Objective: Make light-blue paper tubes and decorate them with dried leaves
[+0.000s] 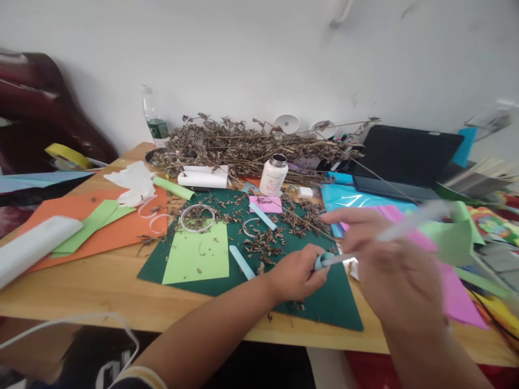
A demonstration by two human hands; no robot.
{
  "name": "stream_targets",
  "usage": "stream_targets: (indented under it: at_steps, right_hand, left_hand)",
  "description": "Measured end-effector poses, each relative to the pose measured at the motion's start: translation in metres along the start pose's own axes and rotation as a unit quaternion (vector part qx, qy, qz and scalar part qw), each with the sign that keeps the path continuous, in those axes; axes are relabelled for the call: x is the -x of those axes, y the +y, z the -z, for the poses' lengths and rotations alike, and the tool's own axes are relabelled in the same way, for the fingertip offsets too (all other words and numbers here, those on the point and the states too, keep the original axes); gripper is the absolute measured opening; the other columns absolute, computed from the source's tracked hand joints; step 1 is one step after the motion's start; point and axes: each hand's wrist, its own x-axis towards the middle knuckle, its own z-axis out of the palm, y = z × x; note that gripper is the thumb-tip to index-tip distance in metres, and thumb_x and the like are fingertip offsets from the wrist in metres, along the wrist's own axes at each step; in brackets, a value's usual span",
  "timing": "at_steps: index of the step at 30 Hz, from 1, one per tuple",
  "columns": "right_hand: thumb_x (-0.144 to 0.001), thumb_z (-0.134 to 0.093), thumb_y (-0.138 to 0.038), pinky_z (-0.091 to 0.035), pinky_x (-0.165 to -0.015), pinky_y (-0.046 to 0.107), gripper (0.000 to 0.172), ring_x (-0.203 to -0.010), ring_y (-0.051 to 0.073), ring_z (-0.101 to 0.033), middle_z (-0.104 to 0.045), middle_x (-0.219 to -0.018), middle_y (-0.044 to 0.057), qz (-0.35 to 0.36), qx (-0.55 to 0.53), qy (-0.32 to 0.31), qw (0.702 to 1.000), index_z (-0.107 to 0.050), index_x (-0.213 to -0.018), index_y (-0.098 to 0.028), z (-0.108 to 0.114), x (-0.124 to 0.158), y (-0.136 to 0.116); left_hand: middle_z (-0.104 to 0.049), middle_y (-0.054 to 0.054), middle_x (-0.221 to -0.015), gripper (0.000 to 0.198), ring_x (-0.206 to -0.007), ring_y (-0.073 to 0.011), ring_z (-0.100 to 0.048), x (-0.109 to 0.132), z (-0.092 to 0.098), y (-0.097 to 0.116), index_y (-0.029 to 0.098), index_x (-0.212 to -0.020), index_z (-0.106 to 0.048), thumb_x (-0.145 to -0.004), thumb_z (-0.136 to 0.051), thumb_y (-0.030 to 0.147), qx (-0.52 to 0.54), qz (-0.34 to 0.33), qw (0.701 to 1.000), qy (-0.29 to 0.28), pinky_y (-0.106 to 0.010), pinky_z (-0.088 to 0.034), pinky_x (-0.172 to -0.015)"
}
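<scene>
My left hand (298,274) is closed over the dark green cutting mat (324,308), pinching a small rolled light blue paper strip (322,261). My right hand (389,270) is just to its right, blurred by motion, with fingers closed round a thin whitish stick-like tool (409,221) whose tip meets the blue roll. Two more light blue paper rolls (242,262) lie on the mat, beside a light green sheet (197,254) and scattered dried leaves (263,243).
A heap of dried twigs (243,143) runs along the back, with a white bottle (273,175), a water bottle (154,119) and a dark laptop (405,159). Orange paper (101,227) lies left; pink (458,292) and green sheets right. Tape rings (197,218) rest on the mat.
</scene>
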Motion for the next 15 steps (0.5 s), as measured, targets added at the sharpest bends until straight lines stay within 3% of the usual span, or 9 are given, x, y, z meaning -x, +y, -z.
stream_targets:
  at_steps: [3, 9, 13, 15]
  right_hand:
    - [-0.083, -0.029, -0.036, -0.038, -0.077, 0.039, 0.029, -0.092, 0.02, -0.049, -0.055, -0.093, 0.004, 0.021, -0.028, -0.099, 0.994, -0.051, -0.072, -0.021, 0.003, -0.007, 0.005]
    - [-0.082, -0.031, -0.034, -0.036, -0.082, 0.04, 0.025, -0.094, 0.019, -0.048, -0.055, -0.095, 0.003, 0.044, -0.008, -0.162, 0.986, -0.051, -0.077, -0.021, 0.004, -0.013, 0.009]
    - [-0.083, -0.03, -0.033, -0.035, -0.083, 0.04, 0.026, -0.094, 0.02, -0.049, -0.055, -0.094, 0.003, 0.051, -0.017, -0.079, 0.995, -0.053, -0.077, -0.02, 0.004, -0.009, 0.01]
    - [-0.083, -0.031, -0.034, -0.037, -0.081, 0.039, 0.026, -0.093, 0.019, -0.05, -0.056, -0.092, 0.003, 0.053, -0.016, -0.07, 0.996, -0.053, -0.076, -0.021, 0.005, -0.007, 0.01]
  left_hand:
    - [-0.053, -0.008, -0.084, 0.023, -0.078, -0.0181, -0.052, 0.0, 0.0, -0.001, 0.013, -0.096, -0.039, -0.076, -0.037, 0.026, 0.012, -0.002, 1.0, 0.002, -0.031, -0.042, -0.066]
    - [-0.053, -0.008, -0.086, 0.025, -0.078, -0.0185, -0.051, -0.001, -0.001, -0.002, 0.014, -0.099, -0.039, -0.077, -0.036, 0.027, 0.018, -0.017, 1.0, 0.011, -0.032, -0.042, -0.067]
    - [-0.053, -0.007, -0.08, 0.026, -0.071, -0.0172, -0.052, -0.001, 0.001, -0.001, 0.012, -0.096, -0.039, -0.077, -0.035, 0.029, 0.01, -0.007, 1.0, 0.008, -0.03, -0.043, -0.062]
    - [-0.054, -0.007, -0.079, 0.026, -0.071, -0.0173, -0.052, 0.0, 0.001, -0.001, 0.013, -0.097, -0.039, -0.077, -0.035, 0.029, 0.01, -0.006, 1.0, 0.003, -0.03, -0.043, -0.062]
